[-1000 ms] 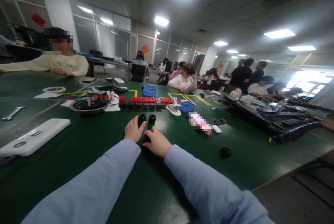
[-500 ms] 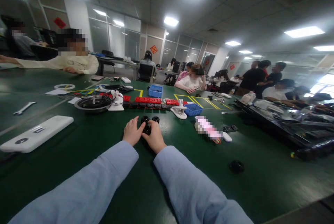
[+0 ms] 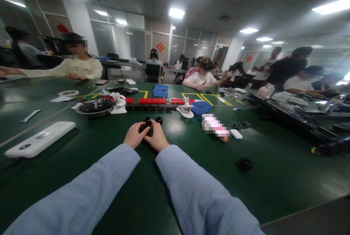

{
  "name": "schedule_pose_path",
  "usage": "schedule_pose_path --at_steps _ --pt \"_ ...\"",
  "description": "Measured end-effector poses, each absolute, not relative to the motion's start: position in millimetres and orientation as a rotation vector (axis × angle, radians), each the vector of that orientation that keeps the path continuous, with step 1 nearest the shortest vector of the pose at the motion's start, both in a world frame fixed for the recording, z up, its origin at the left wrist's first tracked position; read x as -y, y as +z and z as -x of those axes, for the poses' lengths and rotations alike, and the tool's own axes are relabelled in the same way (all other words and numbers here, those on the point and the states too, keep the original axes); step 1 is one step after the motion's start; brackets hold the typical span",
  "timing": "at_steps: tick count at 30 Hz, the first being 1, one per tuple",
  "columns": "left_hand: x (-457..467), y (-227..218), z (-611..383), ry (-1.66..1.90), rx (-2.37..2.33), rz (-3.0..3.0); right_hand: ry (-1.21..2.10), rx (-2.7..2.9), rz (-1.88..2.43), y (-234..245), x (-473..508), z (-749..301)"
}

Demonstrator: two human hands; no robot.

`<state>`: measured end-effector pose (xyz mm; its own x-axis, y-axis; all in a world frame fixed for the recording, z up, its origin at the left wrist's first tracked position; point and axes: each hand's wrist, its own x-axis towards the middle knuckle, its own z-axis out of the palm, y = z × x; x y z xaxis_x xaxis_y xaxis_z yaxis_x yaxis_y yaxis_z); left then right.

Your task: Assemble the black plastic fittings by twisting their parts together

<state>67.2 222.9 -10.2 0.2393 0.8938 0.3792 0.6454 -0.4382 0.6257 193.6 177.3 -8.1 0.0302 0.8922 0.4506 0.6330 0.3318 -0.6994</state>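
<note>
My left hand (image 3: 133, 135) and my right hand (image 3: 156, 136) are together just above the green table (image 3: 197, 191), thumbs close to each other. Between them is a cluster of small black wheels (image 3: 158, 120), several of which show beyond and between the fingers. The left fingers curl round the left side of the cluster, and the right thumb and fingers press on its other side. Whatever joins the wheels is hidden by my hands. Farther right, a loose black wheel (image 3: 245, 164) lies alone on the table.
Beyond my hands stand a row of red and black blocks (image 3: 152, 100), two blue bins (image 3: 201, 107) (image 3: 160, 91) and a white clamp (image 3: 186, 108). At left lie a white power strip (image 3: 41, 140), a wrench (image 3: 30, 116) and a round tray (image 3: 93, 109). A black frame (image 3: 287, 118) fills the right. People sit opposite.
The left fingers have closed in further round the black wheels, and both hands have shifted slightly left and up in the view. The camera view has also moved a little.
</note>
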Motion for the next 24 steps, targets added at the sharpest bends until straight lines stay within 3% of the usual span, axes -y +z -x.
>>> schedule_pose_path --at_steps 24 --pt "-230 -11 -66 1.003 -1.397 -1.985 0.558 1.751 1.745 15 -124 -190"
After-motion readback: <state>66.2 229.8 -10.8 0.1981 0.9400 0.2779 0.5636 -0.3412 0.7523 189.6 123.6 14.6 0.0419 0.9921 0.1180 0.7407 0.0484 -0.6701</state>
